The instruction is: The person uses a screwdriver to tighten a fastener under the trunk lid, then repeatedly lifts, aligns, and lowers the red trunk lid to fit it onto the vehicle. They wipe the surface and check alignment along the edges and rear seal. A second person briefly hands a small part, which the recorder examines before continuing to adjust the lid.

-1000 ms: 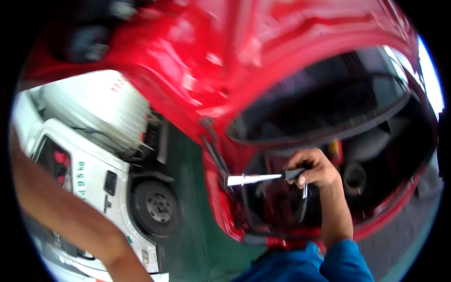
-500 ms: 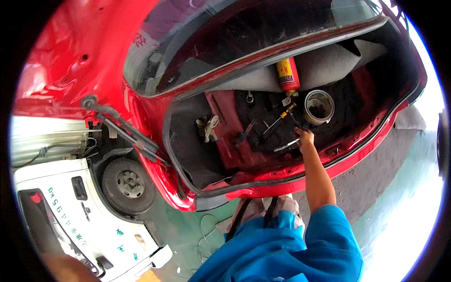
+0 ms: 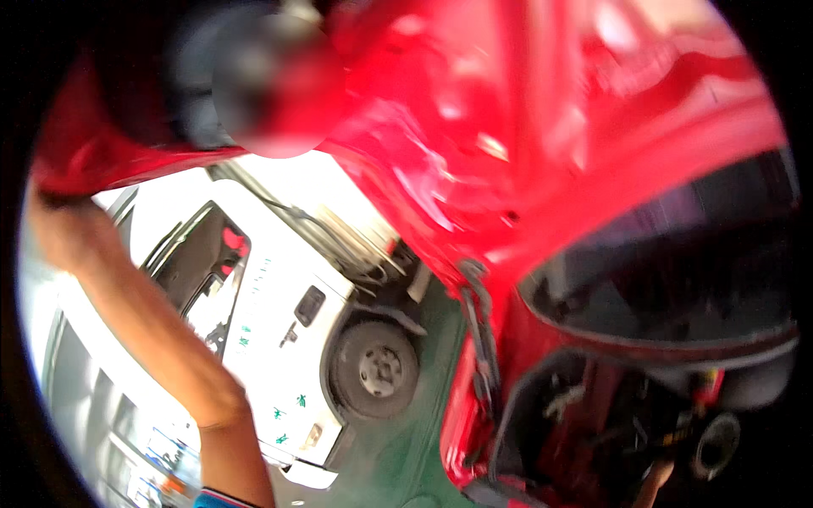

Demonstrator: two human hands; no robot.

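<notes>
My left arm is raised high at the left. My left hand (image 3: 66, 224) meets the lower edge of the raised red tailgate (image 3: 440, 102), and its fingers are hidden there. Far down at the lower right, my right hand (image 3: 659, 474) reaches into the dark trunk (image 3: 605, 461) of the red car. Its fingers are too dim and blurred to show a grip. Near it lie a yellow-and-dark tool (image 3: 675, 438) and an open round can (image 3: 718, 444). A red fire extinguisher (image 3: 708, 389) lies behind the can. Pale gloves (image 3: 563, 402) rest toward the trunk's left side.
A white truck (image 3: 279, 330) with a dark wheel (image 3: 374, 370) stands beside the car over a green floor (image 3: 406, 449). The tailgate's hinge strut (image 3: 481, 339) runs along the trunk's left edge. The rear window (image 3: 677, 262) slants above the opening.
The view has swung left and up, so the trunk now sits at the lower right. My left arm has come into view, raised to the tailgate. My right hand remains in the trunk.
</notes>
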